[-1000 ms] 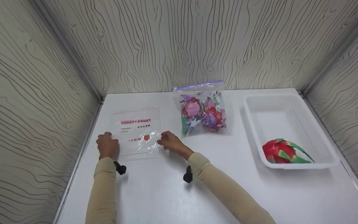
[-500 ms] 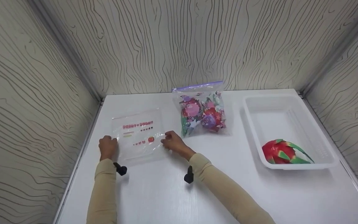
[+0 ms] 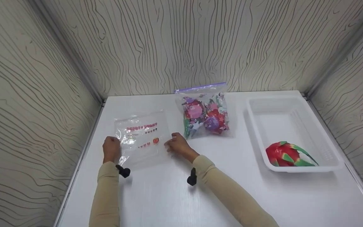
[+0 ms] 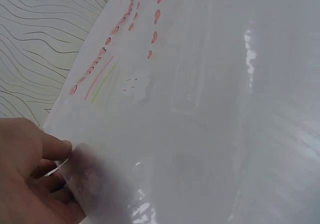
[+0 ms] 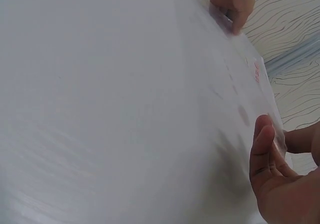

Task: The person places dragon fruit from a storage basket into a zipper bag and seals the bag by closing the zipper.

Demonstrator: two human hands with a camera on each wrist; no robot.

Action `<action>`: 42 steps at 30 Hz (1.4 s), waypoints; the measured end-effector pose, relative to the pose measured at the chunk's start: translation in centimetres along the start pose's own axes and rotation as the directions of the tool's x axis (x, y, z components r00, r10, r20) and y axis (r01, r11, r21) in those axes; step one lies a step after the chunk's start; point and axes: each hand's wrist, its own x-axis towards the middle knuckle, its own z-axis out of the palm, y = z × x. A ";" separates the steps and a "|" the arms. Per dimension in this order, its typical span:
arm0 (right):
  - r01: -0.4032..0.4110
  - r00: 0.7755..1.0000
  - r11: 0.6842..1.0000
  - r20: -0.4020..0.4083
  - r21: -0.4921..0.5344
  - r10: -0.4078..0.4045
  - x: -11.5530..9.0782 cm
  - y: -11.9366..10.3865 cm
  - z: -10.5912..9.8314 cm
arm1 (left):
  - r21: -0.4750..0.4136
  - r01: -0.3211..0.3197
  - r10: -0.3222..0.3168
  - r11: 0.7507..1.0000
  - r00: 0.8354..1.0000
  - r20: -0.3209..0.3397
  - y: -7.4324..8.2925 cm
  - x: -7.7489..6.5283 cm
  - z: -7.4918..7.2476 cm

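A clear plastic bag (image 3: 143,138), printed with pink lettering, small hearts and a strawberry, is stretched flat between both hands on the left of the table. My left hand (image 3: 111,148) pinches its left edge; in the left wrist view the thumb of that hand (image 4: 35,169) lies over the film, fingers curled beneath. At the opposite edge my right hand (image 3: 179,146) holds the film between thumb and fingers, which the right wrist view shows on either side of the edge (image 5: 272,134). Nothing can be seen inside this bag.
Behind my right hand stands a zip bag (image 3: 205,113) with a purple seal, filled with red and green objects. A white plastic basket (image 3: 258,135) at the right holds a red dragon fruit (image 3: 284,154) with green tips. Patterned walls (image 3: 181,47) enclose the white table (image 3: 156,195).
Both hands have shifted slightly rightward with the clear bag, which has tilted and caught more glare on its left side. The zip bag and basket have stayed put.
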 end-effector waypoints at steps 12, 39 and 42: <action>0.027 1.000 1.000 0.008 0.008 -0.027 0.1 0.0 -0.5 | -0.052 0.004 -0.008 0.999 0.997 -0.072 -0.2 0.5 1.0; 0.123 0.991 0.992 0.045 -0.002 -0.123 -0.6 0.4 -3.2 | -0.299 -0.056 0.017 0.953 0.991 -0.130 1.6 -0.7 2.1; 0.138 0.989 0.990 0.051 -0.034 -0.136 -0.7 0.3 -3.5 | -0.310 -0.075 0.035 0.948 0.991 -0.132 1.8 -0.8 2.2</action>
